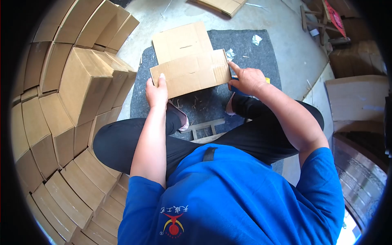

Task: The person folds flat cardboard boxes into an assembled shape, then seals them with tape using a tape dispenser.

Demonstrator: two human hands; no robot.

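A flat, closed cardboard piece (190,75) is held level above the dark mat, between my two hands. My left hand (157,92) grips its left end, with the thumb on top. At its right end my right hand (247,79) is wrapped round a blue-handled tool (234,85), the index finger reaching to the cardboard's edge. The tool's working end is hidden. Beyond the held piece, a cardboard panel (181,43) lies partly behind it over the mat.
Stacked cardboard boxes (77,85) rise along the left side. The dark mat (261,53) carries paper scraps. More cardboard (222,5) lies at the top, a wooden stand (316,22) is upper right, and a carton (359,98) stands on the right.
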